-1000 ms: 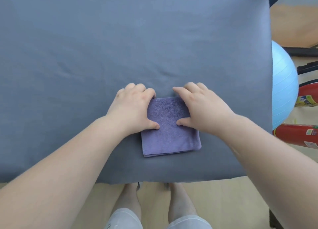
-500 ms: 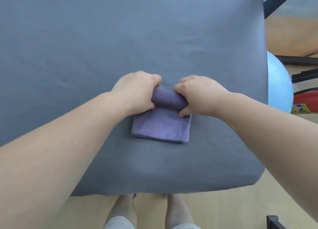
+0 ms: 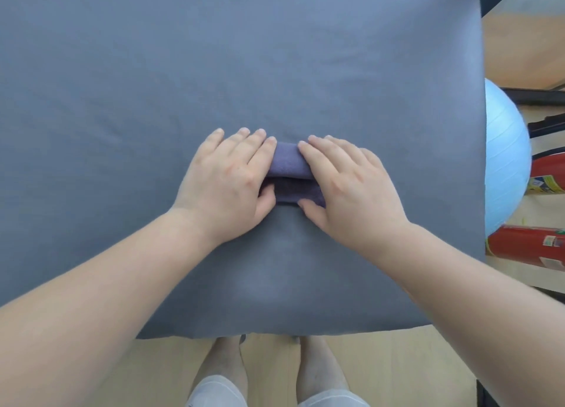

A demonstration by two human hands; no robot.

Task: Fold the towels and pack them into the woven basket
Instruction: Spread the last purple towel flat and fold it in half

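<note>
A small purple towel (image 3: 289,174) lies on the grey-covered table (image 3: 214,70), partly rolled from its far edge into a thick roll. My left hand (image 3: 227,181) lies flat over the roll's left end, thumb tucked under the near flap. My right hand (image 3: 348,189) covers the right end the same way, thumb at the near edge. Only a narrow middle strip of the towel shows between the hands. No woven basket is in view.
The table's near edge (image 3: 275,334) runs just above my feet. Past the right edge sit a light blue exercise ball (image 3: 504,158) and red fire extinguishers (image 3: 526,244) on the wooden floor.
The far edge of the flat folded towel was lifted and rolled toward me. Both hands went from gripping that edge to lying over the roll, and less towel shows now.
</note>
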